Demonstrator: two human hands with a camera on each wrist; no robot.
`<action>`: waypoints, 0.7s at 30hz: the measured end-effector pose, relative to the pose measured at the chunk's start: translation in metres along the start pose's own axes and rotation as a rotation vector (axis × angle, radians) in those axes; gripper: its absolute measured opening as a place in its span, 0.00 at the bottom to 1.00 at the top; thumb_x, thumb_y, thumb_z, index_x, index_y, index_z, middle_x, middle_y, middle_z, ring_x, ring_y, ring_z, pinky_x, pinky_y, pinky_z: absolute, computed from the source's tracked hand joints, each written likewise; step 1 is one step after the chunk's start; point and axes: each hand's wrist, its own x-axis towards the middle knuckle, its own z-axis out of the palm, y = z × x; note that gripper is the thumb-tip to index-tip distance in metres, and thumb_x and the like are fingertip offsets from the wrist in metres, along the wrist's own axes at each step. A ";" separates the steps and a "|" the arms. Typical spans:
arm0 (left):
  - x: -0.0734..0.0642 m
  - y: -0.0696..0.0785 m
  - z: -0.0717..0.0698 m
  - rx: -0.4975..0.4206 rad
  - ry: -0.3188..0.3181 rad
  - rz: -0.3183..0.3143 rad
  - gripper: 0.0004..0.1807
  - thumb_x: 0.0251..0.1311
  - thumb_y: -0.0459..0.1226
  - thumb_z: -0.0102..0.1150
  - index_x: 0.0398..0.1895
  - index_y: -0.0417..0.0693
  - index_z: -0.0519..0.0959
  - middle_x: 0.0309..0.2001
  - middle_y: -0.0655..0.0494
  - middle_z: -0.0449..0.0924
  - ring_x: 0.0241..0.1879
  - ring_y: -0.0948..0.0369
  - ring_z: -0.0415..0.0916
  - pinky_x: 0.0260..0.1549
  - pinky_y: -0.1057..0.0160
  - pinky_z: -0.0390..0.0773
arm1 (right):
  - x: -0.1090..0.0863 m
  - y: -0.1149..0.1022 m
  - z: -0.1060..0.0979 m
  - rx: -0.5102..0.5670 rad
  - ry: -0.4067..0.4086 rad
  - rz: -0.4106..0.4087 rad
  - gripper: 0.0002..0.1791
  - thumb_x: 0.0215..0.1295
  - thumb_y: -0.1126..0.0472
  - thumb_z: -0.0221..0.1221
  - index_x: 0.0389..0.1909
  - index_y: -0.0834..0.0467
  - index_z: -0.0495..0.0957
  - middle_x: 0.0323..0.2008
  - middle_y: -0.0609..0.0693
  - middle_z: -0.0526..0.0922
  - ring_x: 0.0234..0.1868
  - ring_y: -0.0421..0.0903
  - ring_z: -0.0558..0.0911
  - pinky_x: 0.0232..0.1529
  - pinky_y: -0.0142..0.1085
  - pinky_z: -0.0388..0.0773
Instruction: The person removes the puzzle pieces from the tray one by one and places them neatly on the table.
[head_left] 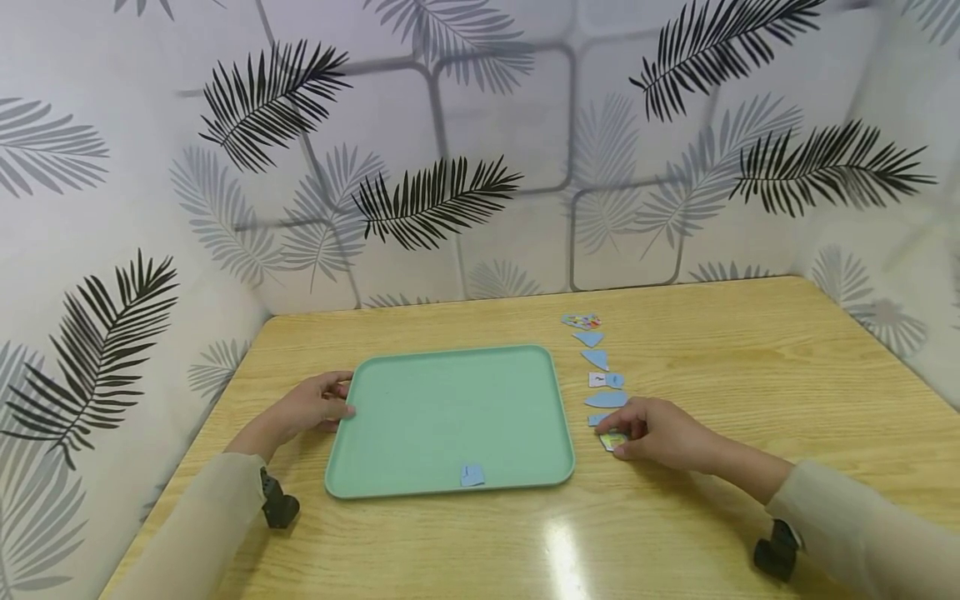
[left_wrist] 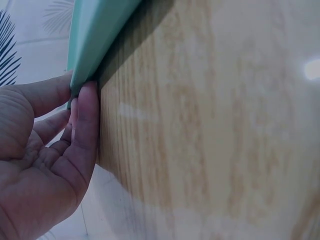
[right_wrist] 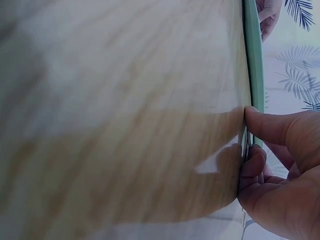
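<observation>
A mint-green tray (head_left: 450,408) lies on the wooden table. My left hand (head_left: 309,406) pinches its left rim; in the left wrist view the thumb and fingers (left_wrist: 86,117) lie on either side of the tray's edge (left_wrist: 97,37). Inside the tray, near its front rim, is a small blue cut-out piece (head_left: 472,475). To the right of the tray, my right hand (head_left: 663,435) holds a small yellow-green and blue cut-out piece (head_left: 612,442) at the table surface, between thumb and fingers. The right wrist view shows those fingertips (right_wrist: 251,115) down at the table, the piece mostly hidden.
Beyond my right hand runs a column of flat cut-out pieces: a pointed blue oval (head_left: 606,400), a white-and-blue piece (head_left: 606,380), two blue triangles (head_left: 597,359) and a multicoloured piece (head_left: 581,321). A leaf-patterned cloth (head_left: 510,242) stands behind the table (head_left: 750,367).
</observation>
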 end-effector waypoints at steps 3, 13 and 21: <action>0.000 -0.001 0.000 -0.006 -0.003 0.000 0.38 0.64 0.31 0.59 0.74 0.36 0.53 0.52 0.42 0.62 0.46 0.52 0.66 0.39 0.59 0.78 | 0.000 0.000 -0.001 0.006 -0.009 0.003 0.15 0.57 0.65 0.69 0.46 0.57 0.85 0.29 0.47 0.73 0.30 0.44 0.71 0.29 0.32 0.70; 0.000 0.000 0.000 -0.009 -0.004 0.002 0.38 0.64 0.30 0.59 0.74 0.35 0.52 0.52 0.42 0.63 0.45 0.52 0.67 0.39 0.59 0.78 | 0.001 0.002 -0.002 0.023 -0.035 0.015 0.15 0.57 0.66 0.68 0.46 0.57 0.84 0.32 0.49 0.75 0.33 0.46 0.71 0.31 0.32 0.71; 0.001 0.000 0.000 -0.005 -0.002 -0.005 0.39 0.64 0.30 0.59 0.74 0.35 0.52 0.52 0.42 0.62 0.46 0.52 0.67 0.39 0.59 0.79 | 0.000 -0.001 -0.003 0.042 -0.045 0.020 0.16 0.56 0.67 0.68 0.47 0.58 0.84 0.34 0.50 0.75 0.34 0.47 0.71 0.32 0.33 0.71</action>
